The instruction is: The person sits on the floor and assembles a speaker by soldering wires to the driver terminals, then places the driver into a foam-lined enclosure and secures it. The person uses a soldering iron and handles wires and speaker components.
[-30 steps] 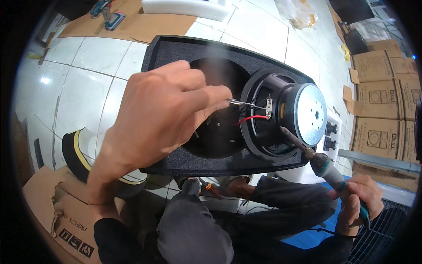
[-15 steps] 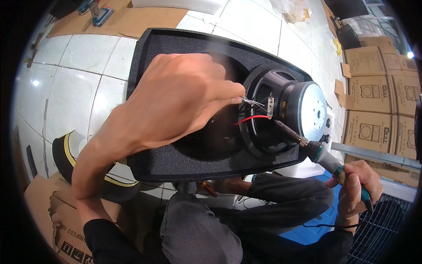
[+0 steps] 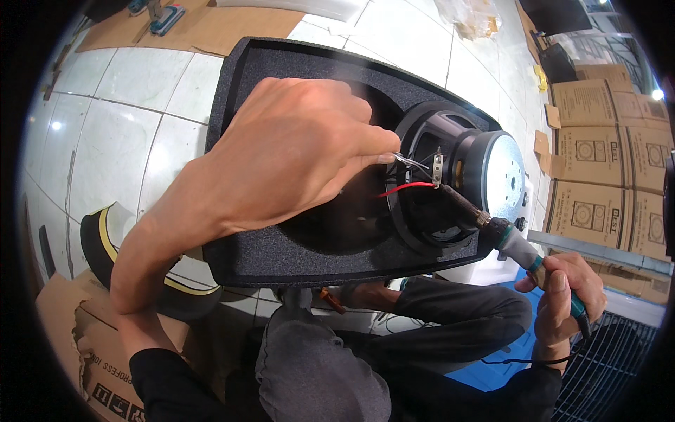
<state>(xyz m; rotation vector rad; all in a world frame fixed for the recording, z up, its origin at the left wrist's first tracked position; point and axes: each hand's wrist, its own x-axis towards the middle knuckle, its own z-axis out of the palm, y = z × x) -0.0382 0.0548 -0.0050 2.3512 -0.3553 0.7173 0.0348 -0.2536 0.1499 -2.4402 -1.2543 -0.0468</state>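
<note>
My right hand (image 3: 568, 295) grips a soldering iron (image 3: 519, 247) by its grey and green handle. The iron's tip rests at the lower end of a small metal terminal strip (image 3: 437, 170) on a loudspeaker driver (image 3: 460, 144). A red wire (image 3: 408, 188) runs to that same end. Pinched between the thumb and forefinger of my left hand (image 3: 309, 141) is thin silvery solder wire (image 3: 413, 162), its strands pointing toward the strip. The driver lies magnet up on a black speaker cabinet (image 3: 330, 271), beside a round opening partly hidden by my left hand.
Curved black and yellow pieces (image 3: 105, 243) and a torn cardboard box (image 3: 63, 316) lie at the left. Stacked cartons (image 3: 587, 165) stand at the right, above a wire-grid fan guard (image 3: 612, 366). A cordless power tool (image 3: 167, 20) sits on cardboard at the far left.
The iron's tip has come up against the strip's lower end by the red wire. My left hand, with the solder wire, has shifted slightly right, and the view has shifted a little.
</note>
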